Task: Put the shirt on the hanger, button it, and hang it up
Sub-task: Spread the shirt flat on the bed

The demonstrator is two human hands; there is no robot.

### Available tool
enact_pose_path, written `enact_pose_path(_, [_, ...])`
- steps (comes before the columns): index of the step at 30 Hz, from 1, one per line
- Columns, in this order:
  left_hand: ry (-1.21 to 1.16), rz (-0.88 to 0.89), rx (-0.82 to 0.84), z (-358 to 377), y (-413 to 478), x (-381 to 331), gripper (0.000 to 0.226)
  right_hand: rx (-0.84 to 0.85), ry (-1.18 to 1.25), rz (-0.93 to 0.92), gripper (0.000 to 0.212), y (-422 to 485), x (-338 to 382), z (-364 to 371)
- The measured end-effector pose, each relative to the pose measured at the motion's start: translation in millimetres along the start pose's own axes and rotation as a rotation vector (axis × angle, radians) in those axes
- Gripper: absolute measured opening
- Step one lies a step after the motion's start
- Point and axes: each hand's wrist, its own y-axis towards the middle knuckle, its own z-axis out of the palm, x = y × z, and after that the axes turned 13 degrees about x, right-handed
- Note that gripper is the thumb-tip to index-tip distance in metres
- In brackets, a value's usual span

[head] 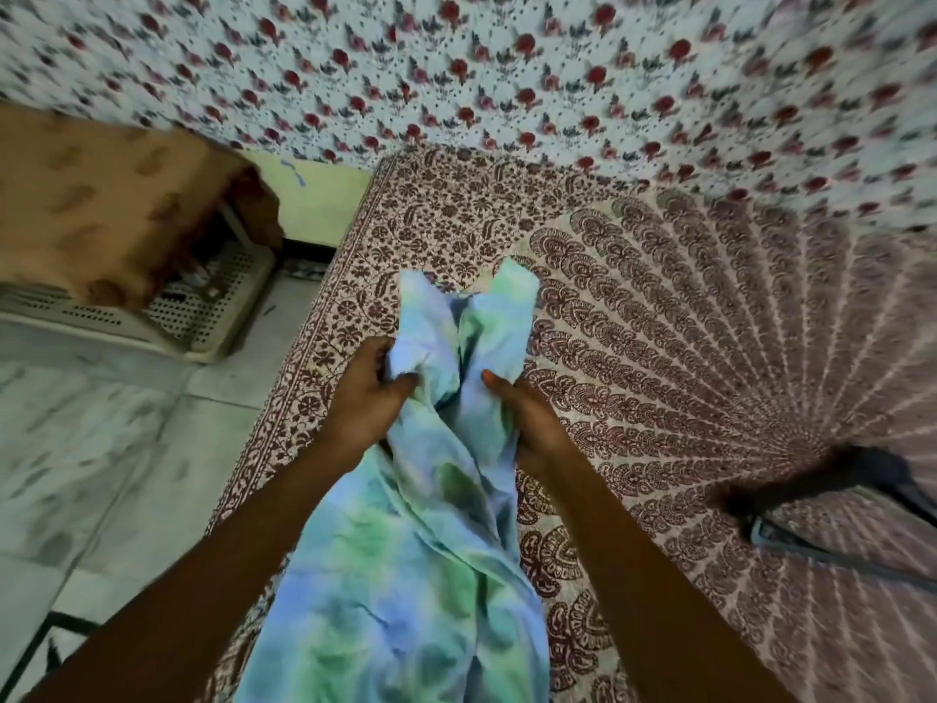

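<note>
The tie-dyed shirt (405, 575) stretches along the left edge of the bedspread (659, 322). Its long axis runs from the near edge toward the far one, and two bunched ends point away. The left hand (362, 393) grips a fold on one side. The right hand (527, 413) pinches the other, thumb on top. The hands are apart. A blurred hanger (831, 555) lies toward the right edge.

Shirt (405, 575) lies on bedspread (684, 322), centre to 6 o'clock. Left hand (362, 398) grips its 9 o'clock edge, right hand (532, 418) its 3 o'clock edge. Hanger (831, 558) on bedspread, 4 o'clock, apart. Basket (203, 317) on floor (101, 449), 10 o'clock.
</note>
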Motion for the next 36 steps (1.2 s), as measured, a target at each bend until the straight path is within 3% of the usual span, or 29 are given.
enact_pose_path(4, [-0.335, -0.089, 0.054, -3.7, -37.4, -40.3, 0.025, -0.045, -0.096, -0.055, 0.031, -52.0, 24.9, 15.2])
enact_pose_path(7, [-0.263, -0.018, 0.135, -7.9, -75.9, -68.7, 0.019, -0.053, -0.162, -0.138, 0.012, -99.5, 43.2, 20.6])
enact_pose_path(12, [-0.060, 0.193, 0.153, -28.9, -133.2, -116.5, 0.005, -0.164, -0.358, -0.317, 0.018, -193.7, 81.8, 22.7])
enact_pose_path(16, [0.104, 0.429, 0.175, -38.0, -177.3, -171.4, 0.014, -0.193, -0.529, -0.470, 0.009, -278.3, 123.9, 43.0])
enact_pose_path(19, [0.174, 0.584, 0.166, -38.5, -206.0, -215.4, 0.012, -0.301, -0.623, -0.618, 0.017, -338.3, 156.7, 64.8])
enact_pose_path(21, [0.194, 0.652, 0.169, -34.9, -225.5, -242.8, 0.014, -0.339, -0.741, -0.684, 0.004, -377.0, 172.8, 73.6])
enact_pose_path(24, [0.209, 0.719, 0.218, -24.0, -254.2, -280.9, 0.013, -0.400, -0.886, -0.744, 0.009, -427.4, 193.6, 77.9])
enact_pose_path(30, [0.303, 0.912, 0.097, -17.7, -310.2, -343.0, 0.031, -0.397, -0.965, -0.877, 0.018, -522.8, 229.0, 89.8])
enact_pose_path(32, [0.322, 0.995, 0.060, -16.1, -328.7, -361.6, 0.025, -0.404, -0.965, -0.938, 0.023, -550.5, 241.9, 93.4])
enact_pose_path(36, [0.334, 1.134, 0.014, -11.4, -349.1, -391.1, 0.024, -0.324, -0.900, -1.066, 0.014, -593.7, 264.1, 96.6])
